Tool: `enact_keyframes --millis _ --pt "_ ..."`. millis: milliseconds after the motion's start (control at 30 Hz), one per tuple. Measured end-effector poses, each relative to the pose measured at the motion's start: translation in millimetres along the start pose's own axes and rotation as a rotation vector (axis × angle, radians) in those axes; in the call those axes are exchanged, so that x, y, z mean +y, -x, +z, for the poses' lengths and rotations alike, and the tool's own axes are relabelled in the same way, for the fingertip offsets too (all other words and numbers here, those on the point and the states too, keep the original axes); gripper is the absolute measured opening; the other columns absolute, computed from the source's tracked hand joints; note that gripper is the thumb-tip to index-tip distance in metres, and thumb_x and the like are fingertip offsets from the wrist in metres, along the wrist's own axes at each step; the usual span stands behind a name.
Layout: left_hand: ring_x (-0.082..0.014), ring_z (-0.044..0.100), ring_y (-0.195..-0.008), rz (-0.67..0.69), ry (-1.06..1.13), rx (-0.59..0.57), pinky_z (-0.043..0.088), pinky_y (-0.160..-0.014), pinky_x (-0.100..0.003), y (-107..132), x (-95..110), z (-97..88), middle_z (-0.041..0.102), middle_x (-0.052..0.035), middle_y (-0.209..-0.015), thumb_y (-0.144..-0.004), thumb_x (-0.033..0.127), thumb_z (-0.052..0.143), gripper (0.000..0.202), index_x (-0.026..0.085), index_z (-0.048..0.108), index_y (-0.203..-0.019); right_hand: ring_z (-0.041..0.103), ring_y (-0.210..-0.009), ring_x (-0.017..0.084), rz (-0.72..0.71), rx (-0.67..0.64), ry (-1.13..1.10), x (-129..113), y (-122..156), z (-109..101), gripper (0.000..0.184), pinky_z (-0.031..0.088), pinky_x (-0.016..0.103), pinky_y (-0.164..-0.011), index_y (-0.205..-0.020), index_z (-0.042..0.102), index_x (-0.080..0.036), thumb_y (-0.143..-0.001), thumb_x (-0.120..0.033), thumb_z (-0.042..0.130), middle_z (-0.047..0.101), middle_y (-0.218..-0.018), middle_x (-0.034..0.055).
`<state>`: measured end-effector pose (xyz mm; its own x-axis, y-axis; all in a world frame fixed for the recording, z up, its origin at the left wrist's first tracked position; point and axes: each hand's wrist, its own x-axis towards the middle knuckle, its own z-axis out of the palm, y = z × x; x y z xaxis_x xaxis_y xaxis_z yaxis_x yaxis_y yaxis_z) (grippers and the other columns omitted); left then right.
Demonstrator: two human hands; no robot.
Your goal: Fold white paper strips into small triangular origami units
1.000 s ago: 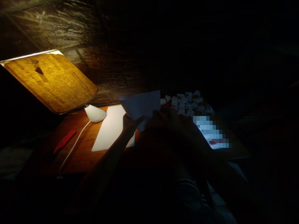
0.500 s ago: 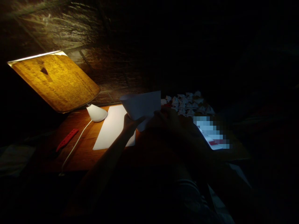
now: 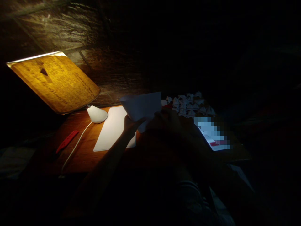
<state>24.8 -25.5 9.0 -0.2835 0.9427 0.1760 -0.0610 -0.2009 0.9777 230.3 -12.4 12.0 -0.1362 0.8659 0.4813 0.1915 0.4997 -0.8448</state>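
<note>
A sheet of paper, bent over on itself, is held up above the table between my two hands. My left hand grips its lower left part, thumb across the front. At the sheet's lower right edge, my right hand has its fingers closed on the paper, though deep shadow hides most of them. Behind my left hand lies a stack of white paper. Several small folded paper pieces stand in a cluster beyond my right hand.
A lamp with a lit yellow shade and a white base stands at the left, its cord running forward. A red cutter-like tool lies beside it. A phone with a lit screen rests on the right of the wooden table.
Almost nothing differs. Both hands keep the same hold on the bent sheet, and the view has shifted very slightly.
</note>
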Motion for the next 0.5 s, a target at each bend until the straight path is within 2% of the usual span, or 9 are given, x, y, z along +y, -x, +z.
enact_keyframes --millis 167,367,500 --pt "-0.0301 0.078 -0.081 -0.036 0.023 -0.004 0.069 -0.07 -0.041 1.0 0.6 1.1 0.081 -0.014 -0.091 -0.038 0.032 0.102 0.056 0.014 0.076 -0.085 0.07 -0.087 0.026 0.002 0.003 -0.039 -9.9 1.4 -1.9 0.044 0.054 0.041 -0.082 -0.08 0.075 -0.023 -0.091 -0.065 0.066 0.078 -0.086 0.0073" --pt "-0.0353 0.081 -0.086 -0.166 0.092 -0.177 0.071 -0.078 -0.047 5.3 10.7 2.5 0.082 -0.0135 -0.091 -0.037 0.027 0.103 0.062 0.015 0.076 -0.092 0.065 -0.08 0.023 0.063 0.038 -0.098 -15.5 0.9 -5.6 0.047 0.051 0.035 -0.072 -0.081 0.073 -0.022 -0.087 -0.068 0.069 0.073 -0.081 0.0056" --pt "-0.0353 0.081 -0.082 -0.24 0.113 -0.235 0.071 -0.074 -0.046 5.5 15.8 -1.1 0.082 -0.0124 -0.087 -0.037 0.037 0.104 0.066 0.018 0.074 -0.094 0.057 -0.071 0.018 0.123 0.005 -0.168 -10.5 0.3 -4.8 0.047 0.044 0.03 -0.061 -0.077 0.065 -0.021 -0.088 -0.067 0.066 0.064 -0.075 0.0033"
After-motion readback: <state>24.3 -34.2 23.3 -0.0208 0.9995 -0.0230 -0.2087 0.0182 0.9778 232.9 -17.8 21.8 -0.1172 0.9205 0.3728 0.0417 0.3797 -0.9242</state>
